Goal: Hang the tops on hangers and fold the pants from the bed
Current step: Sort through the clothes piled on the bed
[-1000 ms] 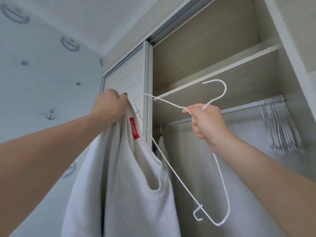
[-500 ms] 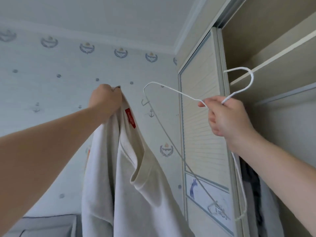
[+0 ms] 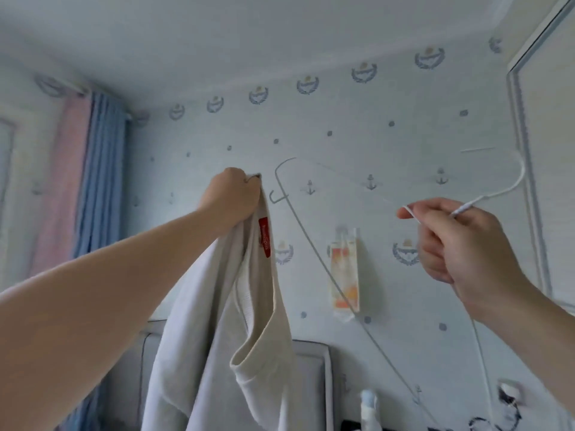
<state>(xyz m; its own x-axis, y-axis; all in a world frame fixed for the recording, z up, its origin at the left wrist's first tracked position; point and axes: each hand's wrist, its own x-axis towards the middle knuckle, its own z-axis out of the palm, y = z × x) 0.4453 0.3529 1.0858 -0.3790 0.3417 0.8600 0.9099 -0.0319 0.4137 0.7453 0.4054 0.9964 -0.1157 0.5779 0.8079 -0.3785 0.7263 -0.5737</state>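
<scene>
white top (image 3: 236, 337) gripped at collar by left hand (image 3: 231, 197), right hand (image 3: 457, 241) pinching wire hanger (image 3: 311, 244)

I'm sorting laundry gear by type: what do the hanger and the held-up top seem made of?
The hanger looks like thin metal wire with a smooth white coating: slim, bent rod and hook; the metal core is a guess. The top looks like matte off-white cotton knit: it drapes in loose folds, with a ribbed neckline and red label.

Pale wallpaper (image 3: 373, 135) with anchors, crests, far. Pink curtain (image 3: 67, 181) beside blue curtain (image 3: 102, 181), left. Wardrobe door (image 3: 550, 150), right edge. Orange-white packet (image 3: 345, 275) hung on wall. Grey headboard (image 3: 311, 384) below; white bottle (image 3: 367, 409) beside it.
</scene>
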